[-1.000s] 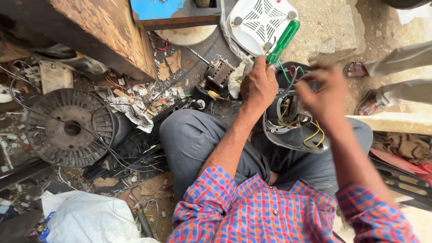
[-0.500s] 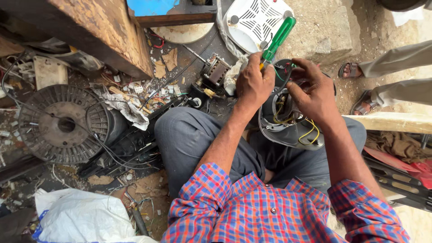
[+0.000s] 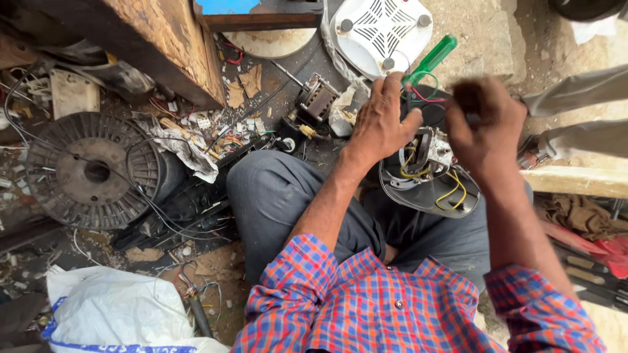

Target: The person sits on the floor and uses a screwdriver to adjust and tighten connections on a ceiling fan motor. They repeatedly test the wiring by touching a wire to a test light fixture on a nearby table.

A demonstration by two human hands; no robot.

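Rust-brown wood of a big worn bench filled the upper left, and below it lay a round dark ribbed metal disc with thin black wires trailing over it; a white plastic sack sat at the lower left, and a white vented plastic base plate lay at the top. Smaller than these, a dark grey opened appliance housing, with yellow and red wires showing inside, rested on the person's lap, just below and between both hands. The left hand was closed in a fist round a green-handled screwdriver, whose long axis ran from the upper right down and left toward the housing; its tip was hidden behind the fingers. That hand lay nearer the open wiring, touching the housing's upper left edge. The right hand was blurred above the right rim of the housing, fingers curled inward, and whether they pinched anything could not be told. A small bare motor with copper windings lay on the ground just left of the left hand.
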